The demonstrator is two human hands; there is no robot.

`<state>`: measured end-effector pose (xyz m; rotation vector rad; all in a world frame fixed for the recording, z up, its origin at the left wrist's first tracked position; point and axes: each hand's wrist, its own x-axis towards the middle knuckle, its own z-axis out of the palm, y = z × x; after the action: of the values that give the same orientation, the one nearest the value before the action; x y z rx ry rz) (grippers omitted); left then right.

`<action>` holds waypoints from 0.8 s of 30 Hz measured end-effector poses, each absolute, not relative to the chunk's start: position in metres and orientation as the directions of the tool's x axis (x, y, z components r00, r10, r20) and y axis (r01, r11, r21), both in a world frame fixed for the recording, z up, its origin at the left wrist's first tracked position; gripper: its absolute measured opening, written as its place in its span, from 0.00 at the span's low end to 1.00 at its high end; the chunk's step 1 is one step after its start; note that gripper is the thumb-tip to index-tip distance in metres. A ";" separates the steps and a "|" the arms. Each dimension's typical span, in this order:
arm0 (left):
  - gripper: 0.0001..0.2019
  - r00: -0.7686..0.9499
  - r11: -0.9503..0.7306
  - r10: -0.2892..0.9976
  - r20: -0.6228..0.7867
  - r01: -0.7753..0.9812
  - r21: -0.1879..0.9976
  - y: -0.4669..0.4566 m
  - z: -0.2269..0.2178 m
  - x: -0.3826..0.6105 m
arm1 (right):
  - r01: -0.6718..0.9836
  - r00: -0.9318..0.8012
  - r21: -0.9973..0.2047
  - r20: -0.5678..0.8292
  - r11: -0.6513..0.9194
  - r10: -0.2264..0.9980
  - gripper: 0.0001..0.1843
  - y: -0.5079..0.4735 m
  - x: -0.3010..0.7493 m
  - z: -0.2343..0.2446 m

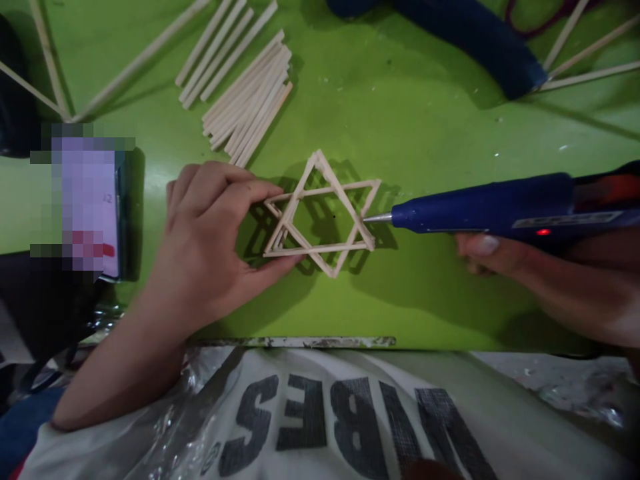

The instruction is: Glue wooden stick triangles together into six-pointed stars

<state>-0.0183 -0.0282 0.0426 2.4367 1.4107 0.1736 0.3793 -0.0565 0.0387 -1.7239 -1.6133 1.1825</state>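
A six-pointed star frame of thin wooden sticks (345, 189) is held over the green table (400, 293). My left hand (205, 233) grips its left side, index finger at the upper left point and thumb along the lower stick. In my right hand (530, 273) is a blue glue gun (480, 203) with a red light lit on its side. Its metal nozzle meets the star's right side, where two sticks cross. The right fingers are partly hidden under the gun's body.
Several loose wooden sticks (255, 93) lie in a bundle behind the star. A phone (90, 200) is at the left. Longer joined sticks (145, 60) stand at the back left, and a dark blue curved object (465, 40) lies at the back right.
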 end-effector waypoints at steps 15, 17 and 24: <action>0.26 0.516 -0.483 0.856 -0.011 0.809 0.336 -0.030 0.043 -0.019 | 0.665 -0.036 -0.712 -0.330 -0.224 0.943 0.20 -0.068 0.398 0.029; 0.27 0.517 -0.485 0.856 -0.004 0.806 0.340 -0.029 0.042 -0.019 | 0.664 -0.018 -0.705 -0.347 -0.249 0.938 0.19 -0.068 0.397 0.029; 0.27 0.513 -0.480 0.858 -0.015 0.813 0.330 -0.030 0.043 -0.018 | 0.592 -0.011 -0.760 -0.338 -0.267 0.941 0.15 -0.067 0.389 0.035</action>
<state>-0.0179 -0.0296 0.0434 2.4629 1.4018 0.2189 0.3885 -0.0668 0.0351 -1.8757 -1.5880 1.1853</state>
